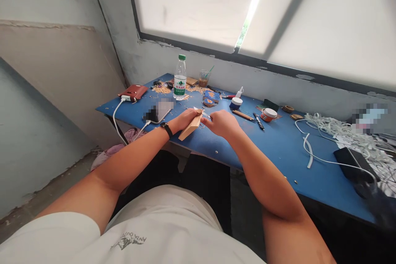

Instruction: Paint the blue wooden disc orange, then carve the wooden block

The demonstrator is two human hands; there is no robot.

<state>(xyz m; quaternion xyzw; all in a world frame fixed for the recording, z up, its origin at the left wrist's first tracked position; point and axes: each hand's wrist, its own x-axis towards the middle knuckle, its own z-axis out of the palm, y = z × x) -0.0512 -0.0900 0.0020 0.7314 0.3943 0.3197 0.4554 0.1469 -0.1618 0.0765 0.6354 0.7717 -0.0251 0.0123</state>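
Observation:
My left hand [187, 119], with a black watch on its wrist, grips a pale wooden block [189, 128] tilted over the table's front edge. A small round wooden end sticks up near the thumb. My right hand [223, 123] is closed just to the right of the block, around a knife [204, 114] whose thin, light blade reaches toward the wood. The handle is mostly hidden in the fist. Both hands are close together above the blue table [275, 156].
A phone [159, 111] on a charging cable lies left of my hands. Behind stand a water bottle [180, 80], a glass [204, 78] and paint jars [268, 114] among wood shavings [162, 88]. Pencils [243, 115] lie to the right, and a black box [355, 163] sits among cables.

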